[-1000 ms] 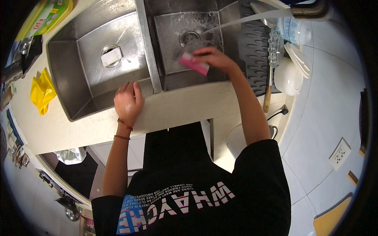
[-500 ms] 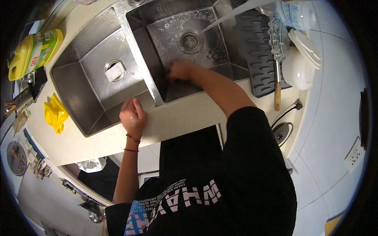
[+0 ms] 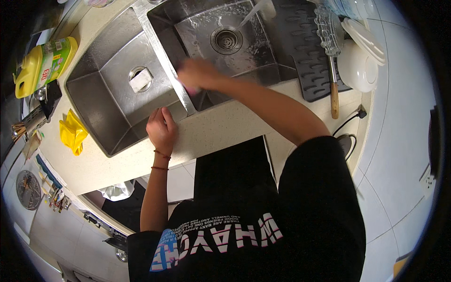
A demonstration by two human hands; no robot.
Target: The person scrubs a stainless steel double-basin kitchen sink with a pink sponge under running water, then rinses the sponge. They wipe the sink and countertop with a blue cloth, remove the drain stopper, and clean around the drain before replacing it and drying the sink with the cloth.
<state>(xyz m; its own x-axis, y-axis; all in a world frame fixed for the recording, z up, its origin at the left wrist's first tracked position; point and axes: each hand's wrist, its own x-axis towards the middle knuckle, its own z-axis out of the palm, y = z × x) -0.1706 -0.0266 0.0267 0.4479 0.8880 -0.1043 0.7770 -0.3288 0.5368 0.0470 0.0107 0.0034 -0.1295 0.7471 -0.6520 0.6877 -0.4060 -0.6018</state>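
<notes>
My right hand (image 3: pixel 199 74) grips a pink sponge (image 3: pixel 191 90) by the divider (image 3: pixel 159 47); my left hand (image 3: pixel 161 130) curls, contents unclear. Right basin (image 3: pixel 201 34): already wet, water (image 3: pixel 252 13) running.

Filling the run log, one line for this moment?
right hand: holds pink sponge, near divider | left hand: at sink edge | water: running, right basin

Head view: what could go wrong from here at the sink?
The right hand, holding the pink sponge by the divider, might flick water into the left basin. The white block lies partly over that basin's drain and could slow draining. The wooden handle sticks out past the grey mat, near the right arm, so an elbow might knock it.
</notes>
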